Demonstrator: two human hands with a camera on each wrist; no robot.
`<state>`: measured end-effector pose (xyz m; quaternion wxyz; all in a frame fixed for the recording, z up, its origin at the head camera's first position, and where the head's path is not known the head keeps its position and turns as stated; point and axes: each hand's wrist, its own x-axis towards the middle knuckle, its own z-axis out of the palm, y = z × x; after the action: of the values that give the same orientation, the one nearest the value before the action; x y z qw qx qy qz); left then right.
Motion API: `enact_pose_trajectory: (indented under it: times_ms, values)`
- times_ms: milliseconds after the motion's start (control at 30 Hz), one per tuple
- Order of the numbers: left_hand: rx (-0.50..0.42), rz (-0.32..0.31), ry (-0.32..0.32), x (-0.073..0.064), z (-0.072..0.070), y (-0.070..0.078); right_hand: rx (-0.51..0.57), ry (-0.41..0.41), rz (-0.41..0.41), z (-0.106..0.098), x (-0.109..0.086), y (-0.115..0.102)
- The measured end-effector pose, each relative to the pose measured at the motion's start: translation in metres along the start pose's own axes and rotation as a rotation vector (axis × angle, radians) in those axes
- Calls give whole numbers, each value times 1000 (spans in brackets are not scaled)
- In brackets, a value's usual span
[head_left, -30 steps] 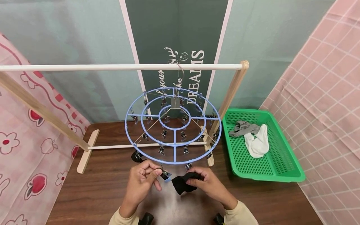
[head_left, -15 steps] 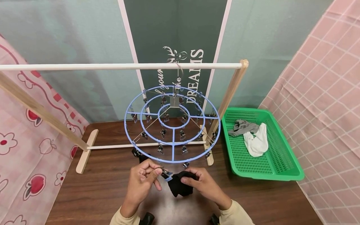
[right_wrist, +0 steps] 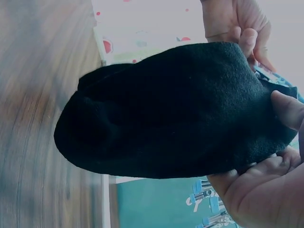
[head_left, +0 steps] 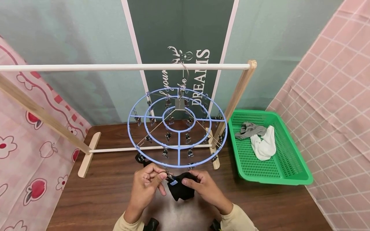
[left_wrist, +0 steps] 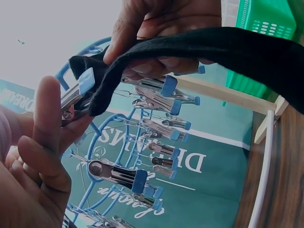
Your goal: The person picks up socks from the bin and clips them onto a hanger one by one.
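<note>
Left hand [head_left: 148, 184] pinched a metal clip [left_wrist: 76, 95] while the right hand [head_left: 206, 187] gripped a black sock [head_left: 182, 190] near the front of the blue hanger [head_left: 179, 166], apparently to steady its edge at the clip's tips.

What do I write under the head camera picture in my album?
Left hand pinching a blue-tipped clip, right hand holding a black sock, by a round blue hanger, green basket nearby.
</note>
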<state>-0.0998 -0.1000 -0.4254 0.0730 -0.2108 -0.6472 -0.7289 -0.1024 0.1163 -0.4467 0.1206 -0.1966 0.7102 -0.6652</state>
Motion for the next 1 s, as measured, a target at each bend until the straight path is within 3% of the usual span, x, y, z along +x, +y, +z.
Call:
enact_pose_trajectory:
  times_ms: [200,600,900,1000]
  values:
    - [-10,7,-18,1,-1,-1,26,12,-20,4,2,0]
    - [6,-94,-60,0,-1,3,34,-11,-7,6,3,1]
    - [66,-192,-15,0,3,8,21,-31,57,2,-2,5]
    - [85,-193,-12,-1,3,9,17,-31,58,1,-4,8]
